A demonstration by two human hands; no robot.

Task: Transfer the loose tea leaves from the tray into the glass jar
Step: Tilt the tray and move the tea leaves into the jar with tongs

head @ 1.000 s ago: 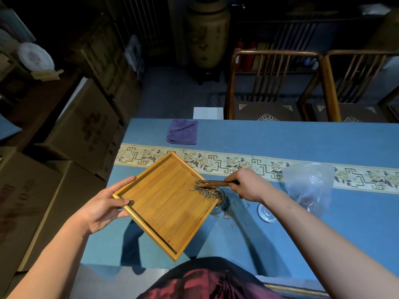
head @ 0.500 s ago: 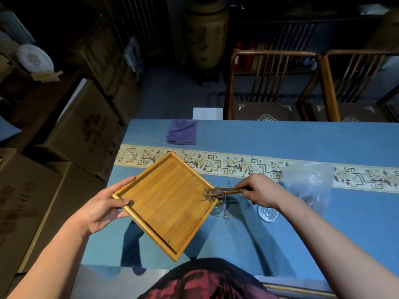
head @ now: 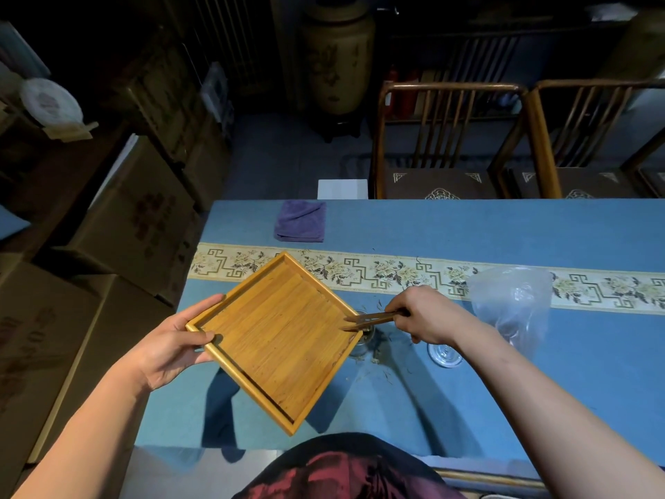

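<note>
My left hand [head: 172, 345] grips the left corner of a square bamboo tray [head: 277, 336], held tilted above the blue table with its right corner over a small glass jar [head: 363, 342]. The jar is mostly hidden behind that corner. My right hand [head: 423, 315] pinches wooden tongs [head: 370, 318], whose tips lie at the tray's right corner above the jar. The tray's floor looks bare of leaves. A few loose tea leaves [head: 378, 358] lie scattered on the cloth around the jar.
A glass lid [head: 444, 356] lies to the right of the jar, with a clear plastic bag [head: 511, 304] behind it. A folded purple cloth [head: 300, 221] sits at the far edge. Wooden chairs [head: 446, 142] stand beyond the table, cardboard boxes [head: 126, 225] to the left.
The tongs swept the small heap of leaves off the tray's right corner toward the jar, and my right hand drew back to the right. The tray stayed tilted in my left hand.
</note>
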